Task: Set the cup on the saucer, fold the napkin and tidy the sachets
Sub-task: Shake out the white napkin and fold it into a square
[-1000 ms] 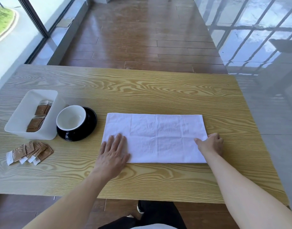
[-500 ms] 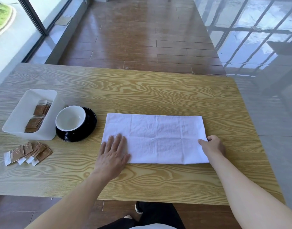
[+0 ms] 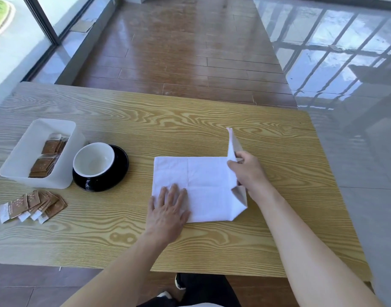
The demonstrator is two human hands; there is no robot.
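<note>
A white napkin (image 3: 203, 182) lies in the middle of the wooden table (image 3: 190, 127). Its right end stands lifted off the table, pinched in my right hand (image 3: 247, 171). My left hand (image 3: 168, 209) lies flat, fingers spread, on the napkin's near left corner. A white cup (image 3: 93, 159) sits on a black saucer (image 3: 121, 165) to the napkin's left. Several brown sachets (image 3: 33, 206) lie fanned out loose near the table's left front. More sachets (image 3: 47, 159) sit inside a white tray (image 3: 19, 156) beside the cup.
The table's near edge runs just below my forearms, and its right edge borders a glossy grey floor. Wooden floor lies beyond the far edge. My dark trousers and shoes show under the table.
My right hand has gripped the napkin's right end and lifted it up and leftward, so that end now stands off the table. My left hand stays pressed on the left corner.
</note>
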